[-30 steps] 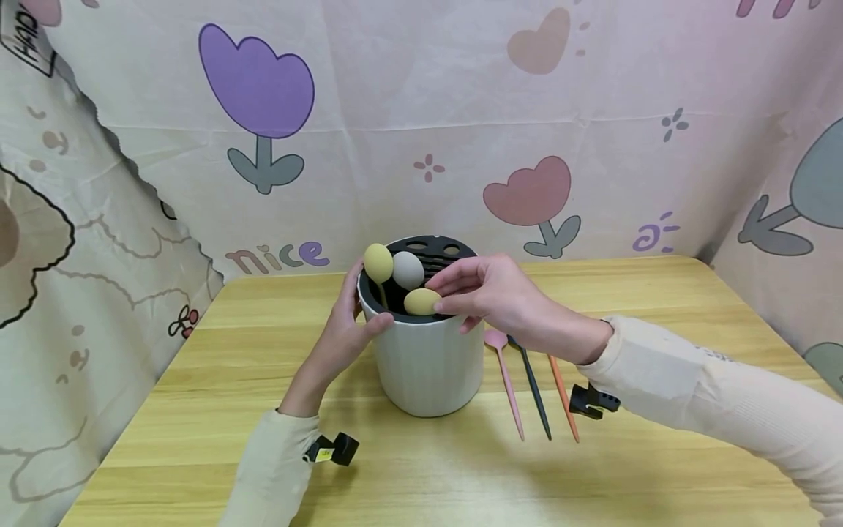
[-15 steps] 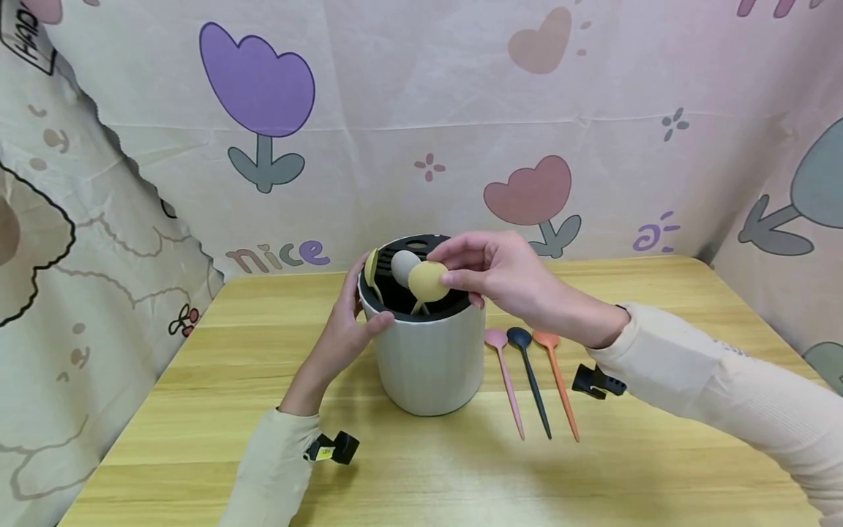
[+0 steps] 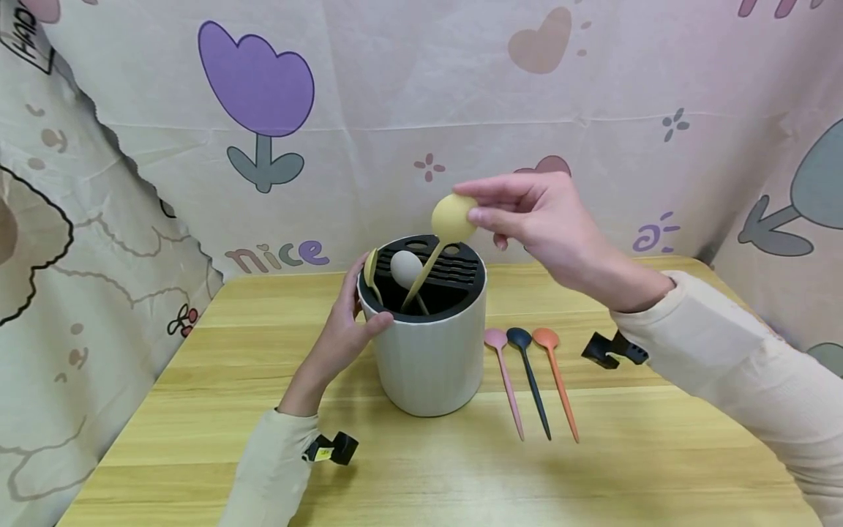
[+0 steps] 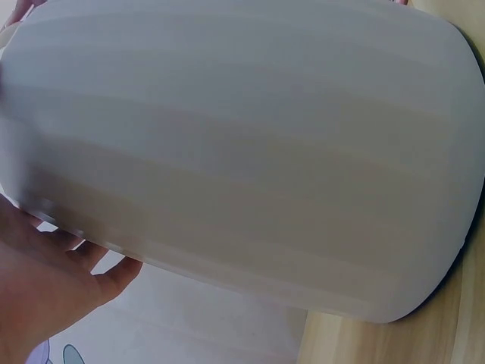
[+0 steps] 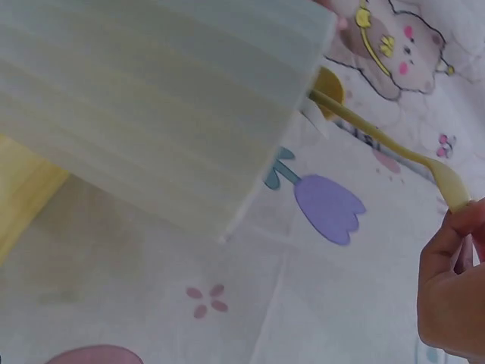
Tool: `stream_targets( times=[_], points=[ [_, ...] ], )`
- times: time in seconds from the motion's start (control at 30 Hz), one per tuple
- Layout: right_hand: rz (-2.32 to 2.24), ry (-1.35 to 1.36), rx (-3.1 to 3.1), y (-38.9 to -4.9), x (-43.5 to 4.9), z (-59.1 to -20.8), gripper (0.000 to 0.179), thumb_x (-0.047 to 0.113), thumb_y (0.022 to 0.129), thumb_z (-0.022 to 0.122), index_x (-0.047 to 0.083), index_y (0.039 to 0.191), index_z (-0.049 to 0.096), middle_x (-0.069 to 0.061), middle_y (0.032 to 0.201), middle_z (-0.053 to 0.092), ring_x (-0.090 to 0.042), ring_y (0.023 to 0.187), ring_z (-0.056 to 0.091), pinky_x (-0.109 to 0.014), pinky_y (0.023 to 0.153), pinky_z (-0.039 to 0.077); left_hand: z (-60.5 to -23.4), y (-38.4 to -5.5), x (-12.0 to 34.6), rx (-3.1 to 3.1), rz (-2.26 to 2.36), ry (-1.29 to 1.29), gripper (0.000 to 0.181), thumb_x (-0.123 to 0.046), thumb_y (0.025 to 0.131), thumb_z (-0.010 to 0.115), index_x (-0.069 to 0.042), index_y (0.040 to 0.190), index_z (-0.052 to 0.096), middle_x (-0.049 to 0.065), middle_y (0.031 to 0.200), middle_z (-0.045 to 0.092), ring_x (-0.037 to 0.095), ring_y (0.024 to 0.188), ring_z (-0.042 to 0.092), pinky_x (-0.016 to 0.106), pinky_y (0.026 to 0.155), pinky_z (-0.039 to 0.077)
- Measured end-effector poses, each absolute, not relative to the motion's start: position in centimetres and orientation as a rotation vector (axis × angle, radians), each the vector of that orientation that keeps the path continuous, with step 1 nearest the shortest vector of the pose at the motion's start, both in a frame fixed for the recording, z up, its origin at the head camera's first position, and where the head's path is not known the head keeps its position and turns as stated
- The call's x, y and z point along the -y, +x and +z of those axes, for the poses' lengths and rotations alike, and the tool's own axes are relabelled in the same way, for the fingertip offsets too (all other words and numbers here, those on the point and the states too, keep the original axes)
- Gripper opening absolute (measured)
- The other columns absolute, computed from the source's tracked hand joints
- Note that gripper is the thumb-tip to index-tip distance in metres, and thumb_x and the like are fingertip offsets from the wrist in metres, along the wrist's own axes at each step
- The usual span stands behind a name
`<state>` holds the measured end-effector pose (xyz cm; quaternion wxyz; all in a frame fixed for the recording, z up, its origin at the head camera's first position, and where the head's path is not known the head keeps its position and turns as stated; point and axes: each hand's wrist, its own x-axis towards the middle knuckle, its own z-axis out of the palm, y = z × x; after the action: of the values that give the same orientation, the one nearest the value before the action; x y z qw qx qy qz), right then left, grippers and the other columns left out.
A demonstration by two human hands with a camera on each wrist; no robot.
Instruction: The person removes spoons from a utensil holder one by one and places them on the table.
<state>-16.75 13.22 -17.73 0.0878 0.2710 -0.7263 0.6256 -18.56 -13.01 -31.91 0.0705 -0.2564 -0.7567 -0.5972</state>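
While your left hand (image 3: 338,333) is curled round the left rim of the white pot (image 3: 428,369), your right hand (image 3: 549,227) has the yellow spoon (image 3: 453,218) pinched by its bowl, handle slanting down into the near half. Grey spoon (image 3: 405,269) and second yellow spoon (image 3: 370,269) lean in there too, with pink, navy and orange spoons (image 3: 533,380) just right on the table (image 3: 421,476).

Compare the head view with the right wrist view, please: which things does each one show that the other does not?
Only the head view shows the pink spoon, dark spoon and orange spoon, and the black slotted insert.
Only the right wrist view shows the pink-cheeked bear print.
Both share the white holder, the right hand pinching a yellow spoon, a purple tulip print and part of the table.
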Motion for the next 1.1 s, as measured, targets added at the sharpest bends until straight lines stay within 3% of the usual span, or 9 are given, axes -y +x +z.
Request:
stream_targets(
  times=[0.17, 0.43, 0.6, 0.7, 1.1],
  points=[
    [2.003, 0.798, 2.036, -16.5, -14.2, -16.6, 0.021, -0.004, 0.086, 0.07, 0.002, 0.105, 0.075, -0.008, 0.09, 0.072, -0.015, 0.063, 0.053, -0.021, 0.055, 0.044, -31.9, -18.6, 13.0, 2.272, -1.799, -0.772, 0.113, -0.076, 0.071, 0.065, -0.013, 0.153, 0.02, 0.012, 0.152, 0.027, 0.031, 0.135, 0.03, 0.059, 0.109, 0.022],
    [2.23, 0.795, 1.759, -16.6, -15.9, -14.7, 0.023, -0.01, 0.083, 0.069, -0.009, 0.106, 0.07, -0.018, 0.098, 0.07, -0.021, 0.07, 0.053, -0.019, 0.055, 0.045, -31.8, -18.7, 13.0, 2.257, -1.808, -0.78, 0.113, -0.075, 0.071, 0.066, -0.012, 0.153, 0.02, 0.013, 0.151, 0.028, 0.031, 0.133, 0.031, 0.058, 0.108, 0.023],
    [2.292, 0.82, 1.558, -16.6, -17.2, -13.6, 0.025, -0.016, 0.083, 0.066, -0.017, 0.107, 0.065, -0.024, 0.101, 0.066, -0.027, 0.084, 0.059, -0.027, 0.073, 0.051, -31.8, -18.6, 12.9, 2.254, -1.812, -0.784, 0.113, -0.075, 0.071, 0.066, -0.011, 0.153, 0.02, 0.013, 0.152, 0.027, 0.031, 0.134, 0.03, 0.059, 0.108, 0.023],
    [2.296, 0.815, 1.525, -16.6, -17.9, -13.3, 0.024, -0.017, 0.083, 0.064, -0.019, 0.108, 0.063, -0.024, 0.101, 0.065, -0.03, 0.091, 0.059, -0.031, 0.081, 0.05, -31.9, -18.6, 13.0, 2.257, -1.812, -0.786, 0.113, -0.075, 0.072, 0.065, -0.011, 0.153, 0.019, 0.013, 0.153, 0.026, 0.031, 0.134, 0.03, 0.058, 0.109, 0.022],
    [2.358, 0.787, 1.504, -16.9, -19.5, -14.7, 0.023, -0.017, 0.086, 0.06, -0.017, 0.109, 0.063, -0.021, 0.102, 0.063, -0.027, 0.088, 0.058, -0.029, 0.08, 0.048, -32.0, -18.6, 13.0, 2.264, -1.817, -0.779, 0.114, -0.074, 0.072, 0.065, -0.011, 0.154, 0.017, 0.013, 0.154, 0.024, 0.031, 0.136, 0.028, 0.058, 0.11, 0.02]
  ],
)
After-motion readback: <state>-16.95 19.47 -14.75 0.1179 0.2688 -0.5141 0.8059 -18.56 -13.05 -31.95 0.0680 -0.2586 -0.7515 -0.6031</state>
